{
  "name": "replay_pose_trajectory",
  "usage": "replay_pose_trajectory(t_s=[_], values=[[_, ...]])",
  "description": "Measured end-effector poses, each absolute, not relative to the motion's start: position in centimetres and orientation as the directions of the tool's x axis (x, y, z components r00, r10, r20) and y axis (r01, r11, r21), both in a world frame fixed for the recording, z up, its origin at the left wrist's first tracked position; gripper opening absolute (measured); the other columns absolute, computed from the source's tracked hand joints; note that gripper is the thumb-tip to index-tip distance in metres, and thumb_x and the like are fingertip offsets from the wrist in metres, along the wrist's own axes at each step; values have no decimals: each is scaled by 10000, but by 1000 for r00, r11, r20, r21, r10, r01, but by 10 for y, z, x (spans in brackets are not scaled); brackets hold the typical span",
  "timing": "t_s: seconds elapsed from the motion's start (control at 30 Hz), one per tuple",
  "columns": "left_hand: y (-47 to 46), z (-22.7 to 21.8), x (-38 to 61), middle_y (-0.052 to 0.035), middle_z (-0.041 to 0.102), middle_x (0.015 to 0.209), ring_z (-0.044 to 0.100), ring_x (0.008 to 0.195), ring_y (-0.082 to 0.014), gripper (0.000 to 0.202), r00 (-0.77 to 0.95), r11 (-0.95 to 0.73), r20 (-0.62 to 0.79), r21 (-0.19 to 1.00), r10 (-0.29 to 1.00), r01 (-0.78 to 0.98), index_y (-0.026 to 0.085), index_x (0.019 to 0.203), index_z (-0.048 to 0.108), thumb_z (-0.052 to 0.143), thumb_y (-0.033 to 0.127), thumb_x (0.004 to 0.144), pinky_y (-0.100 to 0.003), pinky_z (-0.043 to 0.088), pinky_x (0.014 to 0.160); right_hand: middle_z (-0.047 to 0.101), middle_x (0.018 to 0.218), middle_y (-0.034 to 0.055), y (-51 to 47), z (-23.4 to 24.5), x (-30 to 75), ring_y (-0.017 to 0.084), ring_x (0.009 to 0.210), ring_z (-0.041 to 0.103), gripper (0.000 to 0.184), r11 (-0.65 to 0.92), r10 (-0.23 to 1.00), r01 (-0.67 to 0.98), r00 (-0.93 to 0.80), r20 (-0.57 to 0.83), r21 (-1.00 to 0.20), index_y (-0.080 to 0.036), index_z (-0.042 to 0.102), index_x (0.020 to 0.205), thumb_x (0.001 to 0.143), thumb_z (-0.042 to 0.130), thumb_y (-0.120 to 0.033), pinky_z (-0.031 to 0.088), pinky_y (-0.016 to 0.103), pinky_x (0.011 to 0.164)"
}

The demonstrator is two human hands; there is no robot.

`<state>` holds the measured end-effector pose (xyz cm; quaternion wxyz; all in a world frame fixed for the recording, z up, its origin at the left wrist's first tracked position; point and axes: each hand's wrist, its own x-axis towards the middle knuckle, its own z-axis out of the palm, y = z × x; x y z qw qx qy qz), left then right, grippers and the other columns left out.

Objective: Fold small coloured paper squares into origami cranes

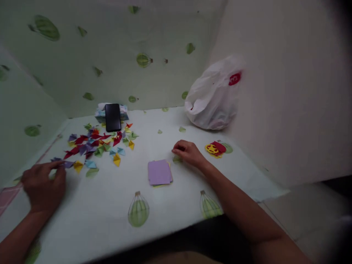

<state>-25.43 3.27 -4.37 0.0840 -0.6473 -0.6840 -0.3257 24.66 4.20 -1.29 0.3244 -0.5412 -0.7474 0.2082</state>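
Note:
My left hand (44, 185) rests on the table at the left, fingers loosely spread, its fingertips at a purple folded paper piece (66, 164) on the edge of a pile of folded coloured paper pieces (97, 143). My right hand (188, 152) lies on the table to the right of a small stack of square paper sheets (159, 172) with a purple sheet on top; its fingers are curled down against the tabletop and I cannot see anything in them.
A black phone (112, 117) leans against a tissue pack (123, 112) at the back. A white plastic bag (216, 97) sits in the back right corner. A red and yellow paper item (215, 149) lies right of my right hand. The table's front edge (165, 231) runs close below.

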Motion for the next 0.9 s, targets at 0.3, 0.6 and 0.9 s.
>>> replay_pose_trajectory(t_s=[0.3, 0.6, 0.9], values=[[18, -22, -163, -42, 686, 921, 616, 952, -238, 168, 0, -302, 663, 341, 748, 890, 217, 904, 656, 525, 316, 871, -417, 453, 958, 333, 1594, 175, 4, -8, 215, 356, 1462, 307, 933, 602, 694, 653, -712, -103, -460, -222, 403, 1519, 726, 809, -498, 198, 545, 1193], [13, -18, -38, -78, 676, 1051, 614, 1042, -228, 163, 513, -551, 275, 648, 813, 526, 220, 1000, 670, 603, 321, 891, -357, 467, 964, 484, 1500, 174, 0, 4, 217, 320, 1324, 509, 472, 625, 692, 614, -722, -21, -482, -193, 577, 1398, 938, 593, -298, 400, 478, 1099], [7, -33, -20, -86, 699, 951, 637, 941, -216, 124, 424, -605, 447, 689, 788, 398, 186, 916, 666, 566, 259, 915, -365, 489, 893, 702, 1172, 112, 5, -17, 214, 242, 1057, 656, 315, 591, 764, 421, -568, 308, -688, -228, 722, 1143, 974, 458, -256, 500, 414, 936]])
